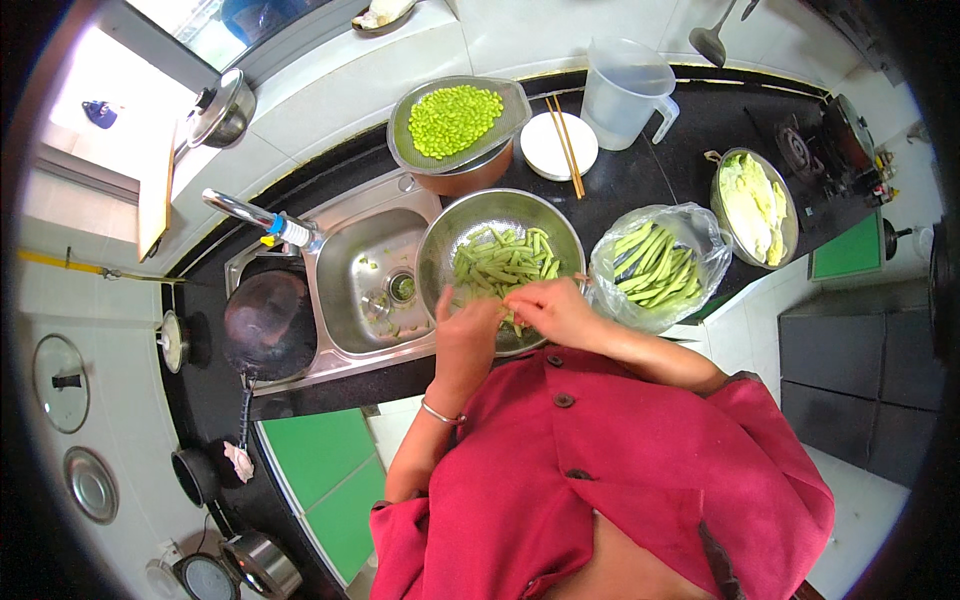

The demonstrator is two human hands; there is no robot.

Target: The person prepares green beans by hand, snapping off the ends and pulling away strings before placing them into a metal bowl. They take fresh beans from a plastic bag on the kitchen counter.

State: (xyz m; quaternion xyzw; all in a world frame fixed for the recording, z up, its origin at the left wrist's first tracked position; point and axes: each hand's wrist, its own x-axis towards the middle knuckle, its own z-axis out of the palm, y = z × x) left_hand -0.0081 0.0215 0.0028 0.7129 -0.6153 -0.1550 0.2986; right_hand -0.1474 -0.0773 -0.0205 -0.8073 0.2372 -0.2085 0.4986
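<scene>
My left hand (471, 330) and my right hand (553, 309) meet over the near rim of a perforated metal colander (442, 225). Their fingertips pinch a small green piece between them, which looks like part of a bean pod; the fingers hide most of it. Snapped green bean pieces (504, 259) lie in the colander. Just right of it, long whole green beans (656, 266) fill an open clear plastic bag (712, 240). Behind the colander, an oval mesh strainer (517, 101) holds shelled green beans (455, 121) and rests on a brown pot (469, 178).
Left of the colander is a steel sink (345, 270) with green scraps and a faucet (247, 212). A dark wok (270, 326) stands at its far left. Chopsticks (564, 146) lie across white plates (536, 146), beside a plastic jug (626, 97). A pan of cabbage leaves (752, 206) is at right.
</scene>
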